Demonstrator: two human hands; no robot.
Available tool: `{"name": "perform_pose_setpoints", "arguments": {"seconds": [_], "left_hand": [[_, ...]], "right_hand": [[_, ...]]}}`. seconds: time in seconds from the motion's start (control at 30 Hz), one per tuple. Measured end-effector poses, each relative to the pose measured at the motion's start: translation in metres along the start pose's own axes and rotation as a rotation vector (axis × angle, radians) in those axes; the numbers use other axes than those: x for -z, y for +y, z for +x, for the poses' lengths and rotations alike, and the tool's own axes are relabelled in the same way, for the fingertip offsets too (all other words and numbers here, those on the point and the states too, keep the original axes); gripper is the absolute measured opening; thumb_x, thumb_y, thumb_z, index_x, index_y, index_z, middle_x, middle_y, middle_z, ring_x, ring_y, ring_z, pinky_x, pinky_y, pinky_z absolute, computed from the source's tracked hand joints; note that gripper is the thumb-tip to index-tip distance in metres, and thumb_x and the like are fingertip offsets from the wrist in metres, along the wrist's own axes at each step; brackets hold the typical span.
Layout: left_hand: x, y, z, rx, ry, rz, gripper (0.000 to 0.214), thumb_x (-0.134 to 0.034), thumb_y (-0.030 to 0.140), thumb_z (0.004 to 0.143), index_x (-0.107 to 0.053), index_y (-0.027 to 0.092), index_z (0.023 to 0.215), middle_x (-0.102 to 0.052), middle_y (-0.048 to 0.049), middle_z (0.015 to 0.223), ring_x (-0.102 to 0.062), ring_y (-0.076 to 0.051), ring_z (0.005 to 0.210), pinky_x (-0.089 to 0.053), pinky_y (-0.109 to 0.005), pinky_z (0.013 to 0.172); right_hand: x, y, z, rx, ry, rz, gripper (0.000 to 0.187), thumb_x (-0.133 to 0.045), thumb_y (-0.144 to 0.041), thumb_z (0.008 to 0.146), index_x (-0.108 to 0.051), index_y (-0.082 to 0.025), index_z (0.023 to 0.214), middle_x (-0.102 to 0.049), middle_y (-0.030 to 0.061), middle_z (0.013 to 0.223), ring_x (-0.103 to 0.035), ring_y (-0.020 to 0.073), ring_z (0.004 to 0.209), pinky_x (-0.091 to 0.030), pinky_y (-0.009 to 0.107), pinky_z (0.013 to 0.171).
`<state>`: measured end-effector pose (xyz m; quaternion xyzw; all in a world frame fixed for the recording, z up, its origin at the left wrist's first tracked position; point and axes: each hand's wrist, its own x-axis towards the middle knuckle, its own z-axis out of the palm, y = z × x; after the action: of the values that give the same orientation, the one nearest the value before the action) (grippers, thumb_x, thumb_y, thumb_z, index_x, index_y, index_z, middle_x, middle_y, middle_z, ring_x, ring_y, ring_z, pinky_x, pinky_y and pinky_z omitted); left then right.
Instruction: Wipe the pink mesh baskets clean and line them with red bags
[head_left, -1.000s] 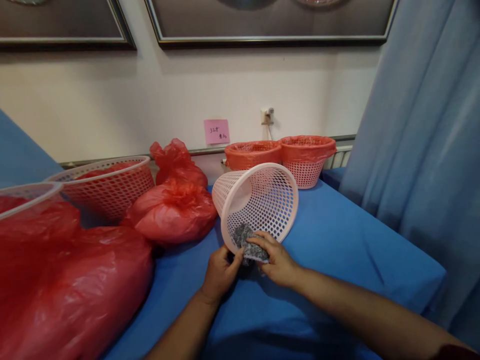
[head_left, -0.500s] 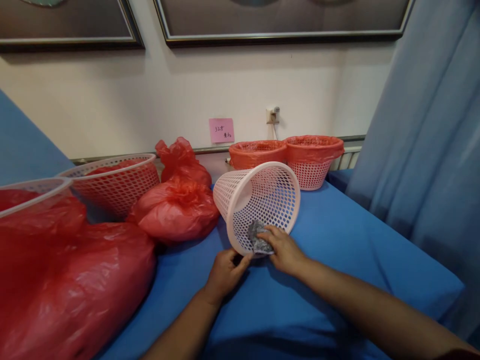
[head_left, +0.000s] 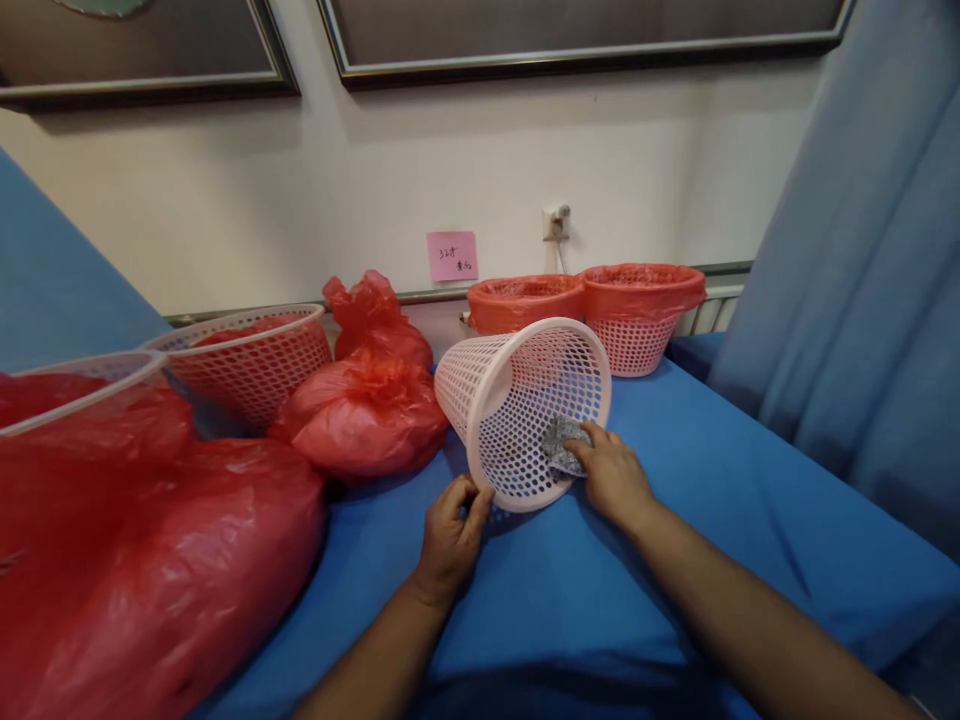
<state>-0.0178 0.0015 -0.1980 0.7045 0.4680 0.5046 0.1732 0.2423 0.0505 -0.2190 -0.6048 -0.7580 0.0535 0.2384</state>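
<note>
A pale pink perforated plastic wastebasket point(head_left: 469, 385) lies tipped on its side, its mouth facing me. At the lower left of its rim, my left hand point(head_left: 452, 530) pinches the edge between thumb and fingers. My right hand point(head_left: 611, 475) grips a grey cloth point(head_left: 561, 447) and presses it against the inner wall by the lower right of the rim. Part of the cloth is covered by my fingers. Beneath the basket spreads a blue sheet point(head_left: 720, 500).
Several tied red plastic bags point(head_left: 367, 410) and a large red bag point(head_left: 172, 560) fill the left side, beside two baskets point(head_left: 255, 375) holding red plastic. Behind stand two red-lined wastebaskets point(head_left: 637, 340). A blue curtain point(head_left: 847, 280) hangs at right; a pink note point(head_left: 452, 256) is on the wall.
My right hand has slid the grey cloth along the inside of the rim, to the right and slightly up. My left hand keeps its hold on the rim. The view has shifted slightly.
</note>
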Motion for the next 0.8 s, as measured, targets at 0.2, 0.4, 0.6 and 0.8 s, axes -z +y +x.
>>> {"name": "perform_pose_setpoints", "arguments": {"seconds": [0.2, 0.4, 0.6, 0.8], "left_hand": [[-0.010, -0.005, 0.000, 0.100, -0.366, 0.019, 0.025, -0.060, 0.039, 0.095, -0.074, 0.018, 0.094, -0.077, -0.0050, 0.087, -0.071, -0.021, 0.084, -0.056, -0.030, 0.082], [-0.009, -0.003, -0.003, 0.003, -0.273, 0.015, 0.028, -0.057, 0.040, 0.097, -0.074, 0.018, 0.093, -0.077, -0.0054, 0.088, -0.069, -0.018, 0.077, -0.055, -0.028, 0.077], [-0.009, 0.003, -0.003, 0.005, -0.095, 0.026, 0.031, -0.060, 0.040, 0.095, -0.068, 0.017, 0.075, -0.069, -0.0027, 0.070, -0.062, -0.015, 0.064, -0.051, -0.024, 0.065], [-0.017, -0.001, -0.002, 0.057, -0.440, -0.007, 0.021, -0.061, 0.033, 0.094, -0.077, 0.019, 0.098, -0.080, -0.0054, 0.092, -0.073, -0.022, 0.085, -0.058, -0.032, 0.084]], "right_hand": [[-0.013, -0.022, -0.013, 0.397, -0.126, 0.450, 0.082, -0.061, 0.001, 0.071, -0.056, -0.030, 0.146, -0.046, 0.0091, 0.154, -0.049, 0.0250, 0.139, -0.042, 0.043, 0.117], [-0.006, -0.011, -0.005, 0.320, -0.099, 0.310, 0.064, -0.055, 0.003, 0.078, -0.069, -0.031, 0.131, -0.054, 0.0062, 0.150, -0.055, 0.0249, 0.133, -0.046, 0.044, 0.113], [0.008, -0.004, -0.003, 0.012, 0.003, 0.017, 0.056, -0.049, 0.000, 0.087, -0.069, -0.025, 0.132, -0.051, 0.0142, 0.153, -0.056, 0.0307, 0.130, -0.047, 0.051, 0.110], [-0.008, -0.021, -0.017, 0.426, -0.149, 0.529, 0.078, -0.059, 0.003, 0.071, -0.061, -0.031, 0.141, -0.050, 0.0066, 0.152, -0.052, 0.0225, 0.138, -0.044, 0.040, 0.116]]}}
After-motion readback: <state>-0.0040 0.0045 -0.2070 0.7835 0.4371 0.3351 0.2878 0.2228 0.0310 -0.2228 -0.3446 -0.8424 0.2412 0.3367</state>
